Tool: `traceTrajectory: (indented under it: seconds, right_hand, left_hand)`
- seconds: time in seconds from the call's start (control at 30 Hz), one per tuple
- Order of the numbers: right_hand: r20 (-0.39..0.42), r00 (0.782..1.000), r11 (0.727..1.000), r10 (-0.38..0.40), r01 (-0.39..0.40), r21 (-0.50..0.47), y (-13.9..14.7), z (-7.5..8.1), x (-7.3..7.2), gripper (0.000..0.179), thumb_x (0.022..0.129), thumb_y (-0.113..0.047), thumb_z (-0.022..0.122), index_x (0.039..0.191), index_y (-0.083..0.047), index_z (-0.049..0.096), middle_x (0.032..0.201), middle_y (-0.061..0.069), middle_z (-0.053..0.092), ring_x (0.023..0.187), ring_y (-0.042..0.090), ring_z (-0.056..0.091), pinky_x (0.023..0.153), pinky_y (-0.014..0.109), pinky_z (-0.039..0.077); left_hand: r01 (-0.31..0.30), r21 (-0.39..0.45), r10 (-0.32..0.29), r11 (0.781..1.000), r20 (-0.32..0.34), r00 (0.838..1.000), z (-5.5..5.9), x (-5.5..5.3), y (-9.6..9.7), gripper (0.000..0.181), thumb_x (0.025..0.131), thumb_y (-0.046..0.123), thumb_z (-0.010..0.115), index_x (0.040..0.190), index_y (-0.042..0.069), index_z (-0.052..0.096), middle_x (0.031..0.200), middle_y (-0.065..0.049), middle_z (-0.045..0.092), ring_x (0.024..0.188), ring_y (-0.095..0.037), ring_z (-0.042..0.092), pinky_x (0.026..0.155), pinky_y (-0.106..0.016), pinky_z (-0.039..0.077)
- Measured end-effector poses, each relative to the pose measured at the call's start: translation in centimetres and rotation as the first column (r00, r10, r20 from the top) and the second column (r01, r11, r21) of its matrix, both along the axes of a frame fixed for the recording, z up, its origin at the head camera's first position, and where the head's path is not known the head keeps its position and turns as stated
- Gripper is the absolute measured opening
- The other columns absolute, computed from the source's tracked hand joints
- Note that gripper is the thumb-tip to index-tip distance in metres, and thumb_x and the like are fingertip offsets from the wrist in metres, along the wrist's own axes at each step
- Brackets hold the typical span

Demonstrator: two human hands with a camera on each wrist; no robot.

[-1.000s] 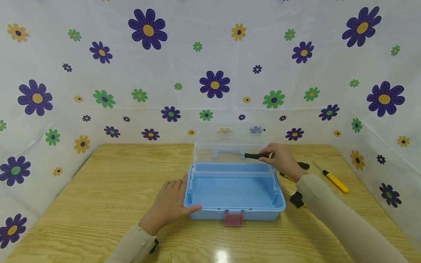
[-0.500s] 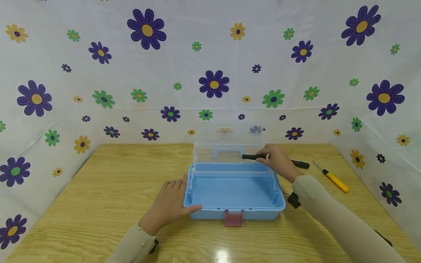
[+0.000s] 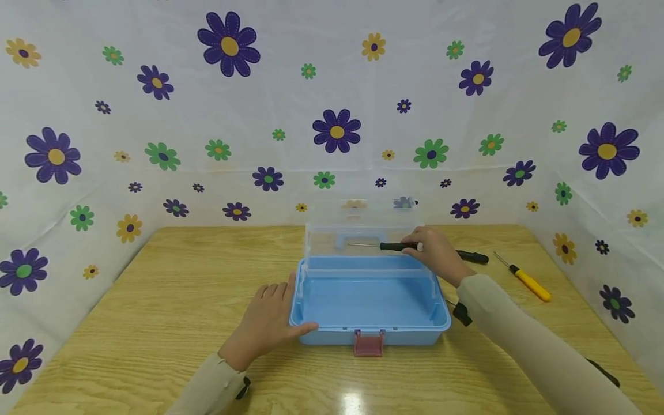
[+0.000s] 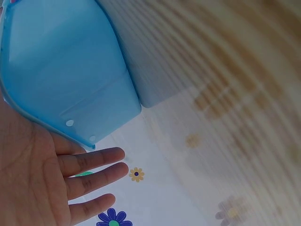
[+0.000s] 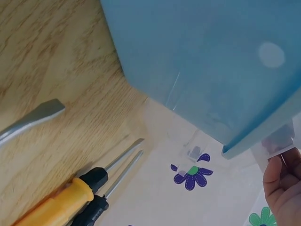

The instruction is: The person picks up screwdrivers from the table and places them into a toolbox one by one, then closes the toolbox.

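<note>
The right hand (image 3: 434, 253) has its grip closed around the handle of a black screwdriver (image 3: 393, 246), held between thumb and fingers, with the thin metal shaft almost level and pointing left. This screwdriver is above the back part of the blue box (image 3: 324, 337), seen against the see-through lid (image 3: 319, 243) that stands raised at the box's back edge; whether it touches the lid cannot be told. The left hand (image 3: 266, 323) has its grip released: the fingers stretch out along the box's left end, and the thumb rests on the rim at the front-left corner. A pink latch (image 3: 369, 346) hangs at the middle of the box's front, and a pale blue handle (image 3: 339, 241) shows at the lid. To the right of the box, a dark handle (image 3: 474, 257) lies partly hidden behind the right wrist, and farther right of the box lies 1 yellow screwdriver (image 3: 532, 285). Seen from the right wrist, 2 tools lie side by side off the box's right end, 1 with a yellow grip-piece (image 5: 61, 207) and 1 with a black grip-piece (image 5: 91, 211), near a flat metal blade (image 5: 37, 117). The wood-grain desk (image 3: 181, 300) carries the box, and a flowered cloth (image 3: 290, 98) hangs behind it.
</note>
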State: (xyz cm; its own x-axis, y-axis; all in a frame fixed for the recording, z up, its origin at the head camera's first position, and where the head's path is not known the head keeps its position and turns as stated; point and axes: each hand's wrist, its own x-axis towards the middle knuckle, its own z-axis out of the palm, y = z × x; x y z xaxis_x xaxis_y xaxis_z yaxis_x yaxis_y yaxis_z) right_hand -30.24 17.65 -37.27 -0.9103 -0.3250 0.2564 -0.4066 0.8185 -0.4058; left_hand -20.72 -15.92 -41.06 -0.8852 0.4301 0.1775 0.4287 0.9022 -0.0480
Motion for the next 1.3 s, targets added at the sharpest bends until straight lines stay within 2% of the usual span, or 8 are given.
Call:
traceTrajectory:
  seconds: [0.4, 0.6, 1.17, 1.3]
  right_hand:
    - [-0.032, 0.999, 0.996, 0.020, -0.017, 0.092, -0.14, -0.20, -0.15, 0.024, 0.084, -0.012, 0.069, 0.106, -0.002, 0.071, 0.102, 0.012, 0.071, 0.095, 0.026, 0.065, 0.083, 0.040, 0.054]
    - [-0.036, 0.999, 0.994, 0.023, -0.019, 0.108, -0.24, -0.10, -0.10, 0.025, 0.085, -0.010, 0.068, 0.108, -0.002, 0.070, 0.105, 0.013, 0.070, 0.097, 0.028, 0.065, 0.084, 0.040, 0.054]
    - [-0.025, 1.000, 0.999, 0.006, -0.005, 0.043, 0.25, -0.24, 0.35, 0.038, 0.085, -0.015, 0.069, 0.119, -0.001, 0.062, 0.114, 0.016, 0.066, 0.105, 0.031, 0.062, 0.091, 0.045, 0.050]
    - [-0.021, 1.000, 1.000, 0.011, -0.011, 0.021, 0.42, -0.28, 0.41, 0.038, 0.085, -0.016, 0.069, 0.120, -0.002, 0.061, 0.115, 0.016, 0.065, 0.107, 0.032, 0.061, 0.092, 0.046, 0.050]
  left_hand:
    - [0.005, 0.002, -0.005, 1.000, -0.009, 1.000, 0.07, 0.03, 0.00, 0.106, 0.078, 0.075, 0.050, 0.142, -0.008, 0.033, 0.123, -0.020, 0.059, 0.111, -0.034, 0.058, 0.096, -0.047, 0.045]
    - [-0.007, 0.000, 0.007, 1.000, 0.012, 1.000, -0.08, -0.05, -0.06, 0.107, 0.078, 0.076, 0.048, 0.143, -0.007, 0.030, 0.125, -0.020, 0.058, 0.112, -0.034, 0.057, 0.097, -0.047, 0.044]
    - [-0.008, 0.013, 0.008, 1.000, 0.012, 1.000, 0.11, 0.11, -0.05, 0.109, 0.077, 0.079, 0.044, 0.143, -0.007, 0.031, 0.125, -0.021, 0.058, 0.112, -0.035, 0.057, 0.098, -0.049, 0.044]
    - [-0.015, 0.004, 0.015, 1.000, 0.022, 1.000, 0.16, 0.07, 0.02, 0.108, 0.077, 0.077, 0.046, 0.143, -0.007, 0.031, 0.125, -0.021, 0.058, 0.113, -0.035, 0.057, 0.098, -0.048, 0.044]
